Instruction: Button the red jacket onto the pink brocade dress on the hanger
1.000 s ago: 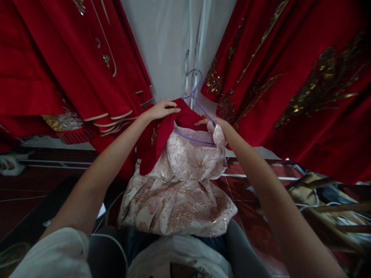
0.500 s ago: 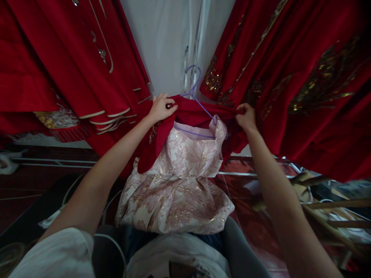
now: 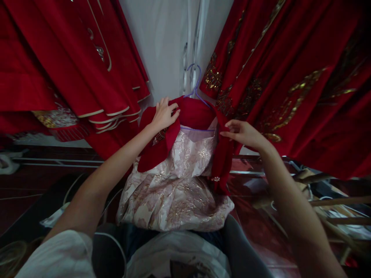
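A pale pink dress [image 3: 193, 152] with a shiny floral pattern hangs on a purple wire hanger [image 3: 199, 79], its skirt gathered over my lap. Draped over the dress's shoulders is a red jacket [image 3: 199, 112], its two front panels falling to either side of the bodice. My left hand [image 3: 165, 114] grips the jacket at its left shoulder, fingers curled over the cloth. At the other shoulder, my right hand [image 3: 245, 134] pinches the jacket's edge between thumb and fingers. A small pearly ornament [image 3: 215, 179] shows low on the right panel.
Red garments with cream piping [image 3: 113, 112] hang at the left. Red garments with gold sequins [image 3: 290, 104] hang at the right. White metal rack bars [image 3: 184, 69] stand behind the hanger. A wooden frame [image 3: 342, 201] with papers is at lower right.
My right hand has moved inward and down, bringing the jacket's right side forward over the dress's shoulder, where it now hangs down the front. My left hand has shifted slightly right.
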Motion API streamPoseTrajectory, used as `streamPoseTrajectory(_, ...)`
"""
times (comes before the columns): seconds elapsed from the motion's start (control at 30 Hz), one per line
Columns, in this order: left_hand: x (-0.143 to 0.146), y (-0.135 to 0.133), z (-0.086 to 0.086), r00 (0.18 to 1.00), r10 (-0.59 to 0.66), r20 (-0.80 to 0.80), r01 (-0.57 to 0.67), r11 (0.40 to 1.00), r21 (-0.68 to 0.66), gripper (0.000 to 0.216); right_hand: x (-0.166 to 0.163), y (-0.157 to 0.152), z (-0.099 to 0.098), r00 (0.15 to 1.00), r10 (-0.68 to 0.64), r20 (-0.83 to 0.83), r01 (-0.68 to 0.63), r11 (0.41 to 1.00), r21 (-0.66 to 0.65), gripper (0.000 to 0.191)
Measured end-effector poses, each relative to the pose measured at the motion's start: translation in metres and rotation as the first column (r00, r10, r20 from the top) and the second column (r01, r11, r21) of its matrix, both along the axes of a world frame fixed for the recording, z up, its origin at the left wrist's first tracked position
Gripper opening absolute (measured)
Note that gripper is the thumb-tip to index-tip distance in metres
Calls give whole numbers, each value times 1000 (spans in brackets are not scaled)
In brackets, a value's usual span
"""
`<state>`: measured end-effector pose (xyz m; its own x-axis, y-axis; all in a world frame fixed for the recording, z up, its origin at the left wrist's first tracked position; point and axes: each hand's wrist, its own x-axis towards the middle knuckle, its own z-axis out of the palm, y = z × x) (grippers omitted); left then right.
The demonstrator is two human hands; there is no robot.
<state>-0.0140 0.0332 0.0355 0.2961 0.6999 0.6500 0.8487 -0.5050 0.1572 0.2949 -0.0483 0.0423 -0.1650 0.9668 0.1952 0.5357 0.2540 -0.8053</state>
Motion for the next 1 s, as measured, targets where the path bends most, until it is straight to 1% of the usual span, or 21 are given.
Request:
streamPoseTrajectory(0.07,-2,-11,-5,1000,3,15,-4,999,49,19,-8,6,-14,998,1,-56,3,998,70,33)
streamPoseTrajectory(0.13,-6,-22,-11,1000,1,28,-3,998,60,17,-17,14,-28,992,13,-126,1,993,117,26)
streamPoseTrajectory(0.2,-8,-30,-17,999,-23,32,22,1000,7,15,-31,24,-42,976,8,-217,17,993,114,22)
streamPoseTrajectory(0.27,-5,-35,-26,998,-60,32,62,996,-62,14,-50,36,-53,952,-19,-307,62,989,133,21)
streamPoseTrajectory(0.37,11,-41,-42,989,-135,58,143,979,-146,21,-85,51,-63,920,-7,-392,90,977,193,19)
streamPoseTrajectory(0.43,25,-45,-53,972,-182,148,209,958,-195,23,-106,57,-64,914,75,-398,18,974,226,17)
streamPoseTrajectory(0.5,35,-47,-63,935,-201,291,267,941,-208,23,-119,58,-64,911,164,-379,-67,964,257,13)
streamPoseTrajectory(0.6,40,-48,-73,852,-223,473,330,931,-155,26,-122,50,-62,887,224,-404,-131,960,246,14)
streamPoseTrajectory(0.7,38,-49,-78,778,-268,569,383,920,-89,33,-116,35,-64,845,247,-475,-159,963,217,26)
streamPoseTrajectory(0.77,37,-51,-79,756,-284,590,383,923,-45,39,-113,26,-68,825,268,-498,-183,960,213,33)
streamPoseTrajectory(0.83,38,-53,-80,732,-289,618,367,930,0,40,-113,19,-73,813,273,-515,-188,959,212,36)
streamPoseTrajectory(0.93,39,-56,-82,672,-278,686,337,940,52,32,-115,16,-81,801,244,-546,-144,965,220,37)
streamPoseTrajectory(1.0,37,-57,-84,653,-268,708,327,943,55,27,-117,16,-85,796,225,-563,-112,967,227,37)
